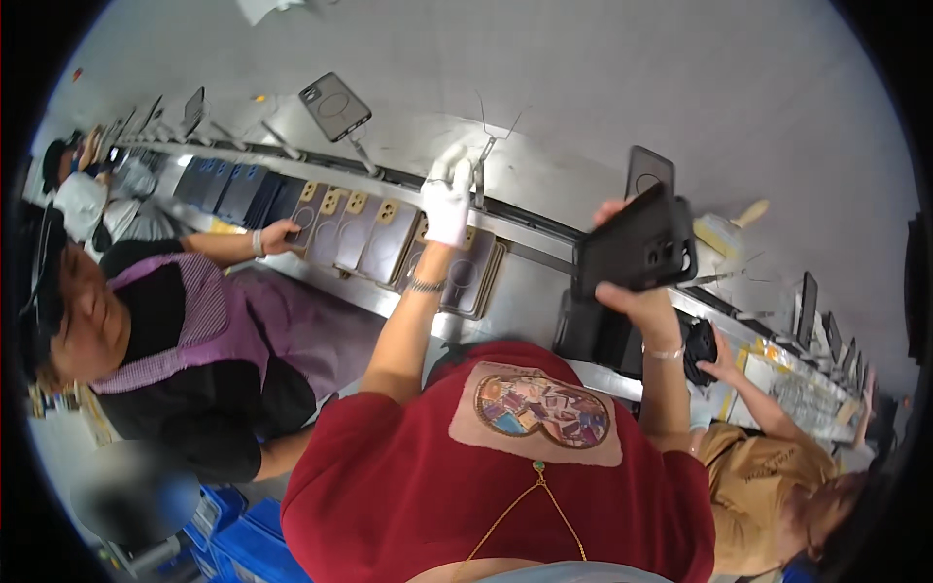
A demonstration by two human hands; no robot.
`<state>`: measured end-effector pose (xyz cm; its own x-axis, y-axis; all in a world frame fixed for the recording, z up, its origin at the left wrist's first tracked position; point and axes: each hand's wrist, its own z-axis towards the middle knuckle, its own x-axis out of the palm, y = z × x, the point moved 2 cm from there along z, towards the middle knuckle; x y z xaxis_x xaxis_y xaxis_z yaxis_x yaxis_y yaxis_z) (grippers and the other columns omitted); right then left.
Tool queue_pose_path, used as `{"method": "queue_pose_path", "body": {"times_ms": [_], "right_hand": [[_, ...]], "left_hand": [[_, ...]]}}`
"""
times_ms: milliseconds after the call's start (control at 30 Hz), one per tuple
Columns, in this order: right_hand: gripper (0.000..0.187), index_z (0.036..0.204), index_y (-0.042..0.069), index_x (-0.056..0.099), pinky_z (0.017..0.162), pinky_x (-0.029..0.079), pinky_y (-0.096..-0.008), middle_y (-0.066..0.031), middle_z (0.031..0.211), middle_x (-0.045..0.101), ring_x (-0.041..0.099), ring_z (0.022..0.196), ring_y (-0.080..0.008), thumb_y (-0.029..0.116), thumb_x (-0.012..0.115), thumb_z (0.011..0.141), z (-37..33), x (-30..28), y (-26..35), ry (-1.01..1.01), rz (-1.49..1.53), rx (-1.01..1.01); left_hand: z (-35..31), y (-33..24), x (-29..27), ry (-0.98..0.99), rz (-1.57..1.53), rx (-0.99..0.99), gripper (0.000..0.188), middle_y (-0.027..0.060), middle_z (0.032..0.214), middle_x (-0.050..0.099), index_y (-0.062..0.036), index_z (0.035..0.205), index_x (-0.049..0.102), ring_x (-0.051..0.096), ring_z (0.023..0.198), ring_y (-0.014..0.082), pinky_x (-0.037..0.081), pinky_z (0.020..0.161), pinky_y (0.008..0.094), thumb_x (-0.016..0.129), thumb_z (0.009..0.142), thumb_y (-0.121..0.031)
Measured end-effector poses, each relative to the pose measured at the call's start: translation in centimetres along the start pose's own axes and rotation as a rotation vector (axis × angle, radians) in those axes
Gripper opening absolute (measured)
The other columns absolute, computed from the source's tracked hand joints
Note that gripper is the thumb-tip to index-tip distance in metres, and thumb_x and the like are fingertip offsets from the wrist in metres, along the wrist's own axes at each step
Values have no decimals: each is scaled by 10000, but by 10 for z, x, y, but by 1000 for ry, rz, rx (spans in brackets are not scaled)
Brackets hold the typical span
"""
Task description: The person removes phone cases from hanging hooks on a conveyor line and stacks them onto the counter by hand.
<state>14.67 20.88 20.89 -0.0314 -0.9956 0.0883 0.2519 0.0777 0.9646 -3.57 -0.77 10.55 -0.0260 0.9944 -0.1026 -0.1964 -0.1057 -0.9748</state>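
Observation:
My left hand, in a white glove, reaches over the line with its fingers stretched out, close beside an empty metal wire holder. Whether the fingertips touch the holder's stem is hard to see. My bare right hand grips black phone cases, which look like more than one pressed together and tilted. Below that hand lie more black cases. Under my left forearm are rows of greyish-purple phone cases with gold camera rings.
Phone cases sit on holders at the left and behind my right hand. A brush lies at the right. A co-worker in a purple apron touches the left rows; another in tan handles a black item. Blue crates stand lower left.

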Motion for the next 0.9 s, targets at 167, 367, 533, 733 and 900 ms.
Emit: {"method": "queue_pose_path", "body": {"times_ms": [167,367,533,733,900], "right_hand": [[838,1387,75,418,981,466,-339,-52,1347,484,505,1168,-155,39,837,662,39,-44,25,-137,-106,-41],[780,1358,100,479,910,488,-304,-18,1157,541,532,1086,-135,30,811,655,49,-85,18,-112,-244,116],[855,1346,111,490,1028,412,-330,-25,1347,538,512,1168,-162,-7,824,568,-9,-98,31,-132,-200,-15],[885,1375,68,457,1026,388,-311,-28,1307,536,497,1182,-178,49,845,581,-15,-112,46,-243,-604,132],[859,1348,47,449,1046,384,-375,-94,1239,544,490,1190,-261,121,834,583,1,-101,35,-183,-1098,176]], "left_hand": [[21,11,8,276,-734,-281,259,18,750,524,-5,1120,516,592,794,157,507,963,427,606,965,-192],[47,25,83,803,-748,-309,227,30,869,603,-47,1147,519,652,895,181,515,804,287,567,994,-208],[10,-2,102,1018,-533,-159,253,40,1085,586,-50,1187,481,587,931,106,484,857,253,586,964,-105],[-30,-21,136,1084,-441,64,331,76,1264,484,-44,1116,427,525,898,66,477,790,219,609,865,71],[-54,-29,186,964,-437,94,222,56,1049,629,-27,986,505,578,853,68,505,776,230,658,843,48]]}}
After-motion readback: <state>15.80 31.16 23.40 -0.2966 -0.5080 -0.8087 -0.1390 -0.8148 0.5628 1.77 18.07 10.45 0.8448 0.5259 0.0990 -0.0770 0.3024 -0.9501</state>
